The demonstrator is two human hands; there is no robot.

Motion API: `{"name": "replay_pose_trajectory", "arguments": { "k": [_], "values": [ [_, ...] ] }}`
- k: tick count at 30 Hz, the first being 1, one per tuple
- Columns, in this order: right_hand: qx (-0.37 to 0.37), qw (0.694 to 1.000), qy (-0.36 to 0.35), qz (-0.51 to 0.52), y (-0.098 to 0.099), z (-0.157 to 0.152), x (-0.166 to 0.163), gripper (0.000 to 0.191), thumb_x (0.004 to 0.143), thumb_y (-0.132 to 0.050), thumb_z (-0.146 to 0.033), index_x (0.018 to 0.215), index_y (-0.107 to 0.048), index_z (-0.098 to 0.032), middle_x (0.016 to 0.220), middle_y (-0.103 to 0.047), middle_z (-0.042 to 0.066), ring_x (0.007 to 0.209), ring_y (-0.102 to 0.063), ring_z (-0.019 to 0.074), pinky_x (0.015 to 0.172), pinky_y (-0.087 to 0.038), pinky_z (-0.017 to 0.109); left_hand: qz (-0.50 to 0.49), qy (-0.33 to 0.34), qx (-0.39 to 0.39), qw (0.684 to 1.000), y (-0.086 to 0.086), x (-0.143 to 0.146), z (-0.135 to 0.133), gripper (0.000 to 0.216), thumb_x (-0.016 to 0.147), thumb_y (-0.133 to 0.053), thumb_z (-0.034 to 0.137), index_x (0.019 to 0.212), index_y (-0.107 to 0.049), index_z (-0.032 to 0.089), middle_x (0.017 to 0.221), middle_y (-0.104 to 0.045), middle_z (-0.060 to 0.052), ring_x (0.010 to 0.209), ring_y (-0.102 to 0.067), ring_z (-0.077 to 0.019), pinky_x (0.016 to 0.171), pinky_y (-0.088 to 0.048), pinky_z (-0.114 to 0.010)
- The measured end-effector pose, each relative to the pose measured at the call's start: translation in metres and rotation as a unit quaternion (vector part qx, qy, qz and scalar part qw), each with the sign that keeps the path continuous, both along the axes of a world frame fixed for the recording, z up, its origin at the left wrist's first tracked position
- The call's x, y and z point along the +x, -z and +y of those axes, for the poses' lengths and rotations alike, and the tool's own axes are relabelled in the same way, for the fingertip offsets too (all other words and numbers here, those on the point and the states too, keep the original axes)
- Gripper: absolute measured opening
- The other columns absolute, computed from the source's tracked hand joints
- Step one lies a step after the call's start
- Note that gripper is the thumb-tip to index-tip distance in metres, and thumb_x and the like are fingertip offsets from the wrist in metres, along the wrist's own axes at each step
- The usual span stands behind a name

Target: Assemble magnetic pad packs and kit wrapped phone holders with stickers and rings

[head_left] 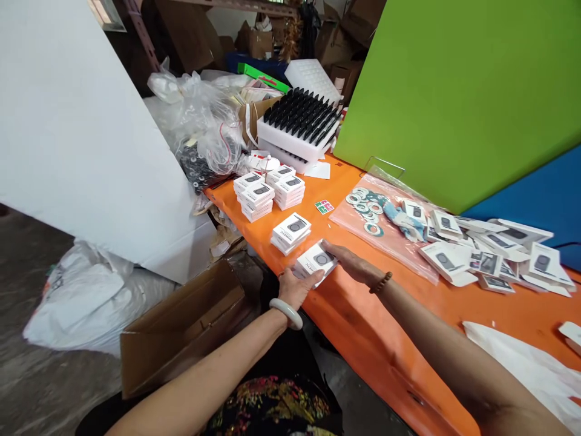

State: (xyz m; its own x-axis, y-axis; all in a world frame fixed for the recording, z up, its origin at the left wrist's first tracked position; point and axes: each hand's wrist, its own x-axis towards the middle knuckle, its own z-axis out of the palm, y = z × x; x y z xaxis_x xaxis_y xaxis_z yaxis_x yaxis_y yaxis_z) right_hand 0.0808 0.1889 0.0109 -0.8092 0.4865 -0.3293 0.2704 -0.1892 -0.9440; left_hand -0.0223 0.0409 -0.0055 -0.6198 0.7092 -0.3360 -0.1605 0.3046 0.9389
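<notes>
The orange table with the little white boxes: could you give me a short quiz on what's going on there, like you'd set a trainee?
1. True or false: the left hand and the right hand both touch the same printed white box.
2. On which wrist is the pale bangle?
A) right
B) left
C) neither
3. Fill in the colour: toward the back of the orange table, the black pieces stand in rows in a ____ tray.

Key:
1. True
2. B
3. white
</notes>
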Motion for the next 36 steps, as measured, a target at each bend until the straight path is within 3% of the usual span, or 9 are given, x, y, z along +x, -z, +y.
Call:
{"name": "replay_pose_trajectory", "arguments": {
  "k": [4,9,13,20,23,26,29,33,36],
  "values": [
    [-0.004,0.999,0.035,0.021,0.001,-0.003,0.012,0.048,0.081,-0.054,-0.061,0.090,-0.071,-0.017,0.089,-0.072,0.006,0.090,-0.062,0.0236,0.093,-0.044,0.043,0.056,-0.021,-0.095,0.994,-0.013,0.013,0.001,0.077,0.047,-0.087,0.041,0.111,-0.052,0.016,0.120,-0.051,-0.018,0.116,-0.049,-0.0326,0.096,-0.041,-0.044],
    [-0.070,0.995,0.041,0.064,0.001,-0.012,0.037,0.051,0.079,-0.058,-0.056,0.113,-0.065,-0.019,0.106,-0.070,0.008,0.099,-0.063,0.0262,0.090,-0.047,0.042,0.151,0.005,-0.028,0.988,-0.015,0.035,0.000,0.082,0.045,-0.086,0.025,0.116,-0.045,0.018,0.128,-0.038,-0.017,0.124,-0.039,-0.0330,0.101,-0.037,-0.045],
    [-0.075,0.991,0.070,0.090,0.015,-0.024,0.049,0.061,0.084,-0.044,-0.064,0.127,-0.055,-0.021,0.118,-0.065,0.010,0.108,-0.060,0.0278,0.094,-0.046,0.044,0.184,0.076,0.016,0.980,-0.010,0.040,-0.002,0.089,0.044,-0.082,0.016,0.122,-0.041,0.021,0.126,-0.040,-0.013,0.125,-0.036,-0.0323,0.105,-0.033,-0.046],
    [0.161,0.961,0.202,0.102,0.042,-0.045,0.054,0.059,0.090,-0.026,-0.063,0.129,-0.050,-0.026,0.134,-0.051,0.007,0.125,-0.046,0.0274,0.104,-0.038,0.045,0.271,0.167,0.096,0.943,0.000,0.030,0.000,0.082,0.050,-0.073,0.008,0.125,-0.045,0.023,0.127,-0.037,-0.012,0.122,-0.038,-0.0319,0.104,-0.037,-0.048],
    [0.170,0.946,0.250,0.118,0.047,-0.048,0.062,0.059,0.091,-0.022,-0.061,0.135,-0.044,-0.028,0.136,-0.046,0.007,0.128,-0.042,0.0274,0.107,-0.035,0.047,0.305,0.233,0.131,0.914,0.004,0.024,0.015,0.086,0.054,-0.073,0.010,0.132,-0.039,0.025,0.130,-0.038,-0.012,0.125,-0.037,-0.0318,0.107,-0.034,-0.049],
    [0.181,0.941,0.266,0.109,0.051,-0.044,0.072,0.061,0.089,-0.029,-0.063,0.139,-0.040,-0.028,0.139,-0.044,0.005,0.131,-0.038,0.0264,0.111,-0.029,0.047,0.312,0.294,0.142,0.892,0.010,0.016,0.029,0.098,0.054,-0.075,0.013,0.140,-0.030,0.025,0.135,-0.037,-0.013,0.130,-0.034,-0.0332,0.110,-0.030,-0.050],
    [0.147,0.952,0.247,0.106,0.049,-0.037,0.077,0.066,0.088,-0.031,-0.065,0.141,-0.037,-0.027,0.144,-0.041,0.005,0.134,-0.036,0.0250,0.114,-0.026,0.046,0.286,0.321,0.143,0.892,0.021,0.013,0.035,0.114,0.050,-0.080,0.017,0.146,-0.018,0.024,0.148,-0.024,-0.016,0.140,-0.022,-0.0349,0.113,-0.025,-0.052],
    [0.091,0.950,0.273,0.121,0.037,-0.031,0.071,0.074,0.089,-0.016,-0.070,0.147,-0.028,-0.026,0.156,-0.023,0.001,0.143,-0.022,0.0206,0.117,-0.019,0.041,0.233,0.264,0.180,0.919,0.031,0.025,0.032,0.122,0.053,-0.084,0.040,0.148,-0.010,0.021,0.155,-0.008,-0.020,0.145,-0.006,-0.0351,0.115,-0.016,-0.054],
    [0.065,0.956,0.268,0.102,0.030,-0.034,0.063,0.077,0.087,-0.013,-0.073,0.147,-0.028,-0.028,0.156,-0.024,-0.001,0.142,-0.025,0.0220,0.114,-0.026,0.041,0.185,0.175,0.199,0.946,0.033,0.042,0.032,0.110,0.066,-0.072,0.057,0.148,-0.011,0.019,0.156,-0.006,-0.021,0.145,-0.005,-0.0336,0.116,-0.013,-0.053]
  ]
}}
